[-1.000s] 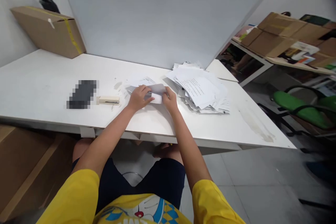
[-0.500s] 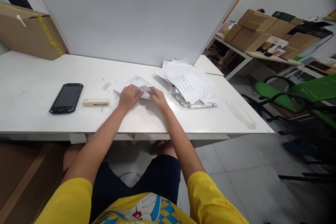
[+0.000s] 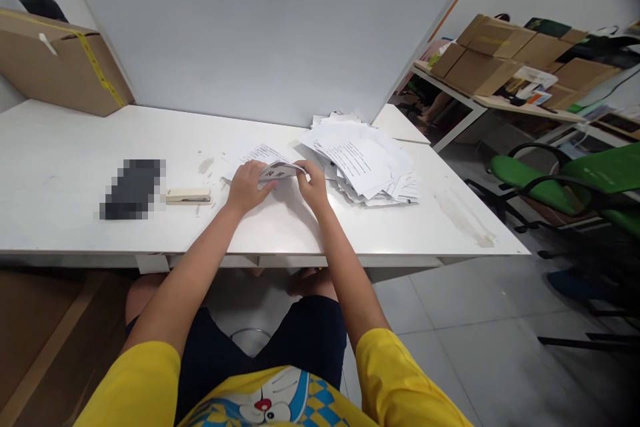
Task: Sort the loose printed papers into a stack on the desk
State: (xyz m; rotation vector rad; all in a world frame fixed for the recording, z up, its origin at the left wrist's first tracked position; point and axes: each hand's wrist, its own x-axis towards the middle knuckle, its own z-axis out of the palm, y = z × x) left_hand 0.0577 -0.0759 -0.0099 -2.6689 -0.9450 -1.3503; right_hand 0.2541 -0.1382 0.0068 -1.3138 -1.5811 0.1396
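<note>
Between my two hands a small sheet of paper (image 3: 280, 172) with dark print is held up off the table, bent or folded. My left hand (image 3: 247, 185) pinches its left end, thumb in front. The right end is gripped by my right hand (image 3: 313, 183). Behind my left hand another printed sheet (image 3: 260, 152) lies flat on the white table. A cream stapler (image 3: 189, 196) rests to the left of my left hand. Right of my right hand sits a loose, untidy pile of printed papers (image 3: 360, 157).
A dark device (image 3: 133, 188), blurred out, lies left of the stapler. A pale partition (image 3: 270, 33) rises along the table's back edge. A cardboard box (image 3: 60, 63) stands at the far left. Green chairs (image 3: 530, 177) and a second table with boxes (image 3: 480, 70) are on the right.
The small paper has been tipped up, so its dark print faces me now. My right hand has shifted slightly right and up. The view has moved a little.
</note>
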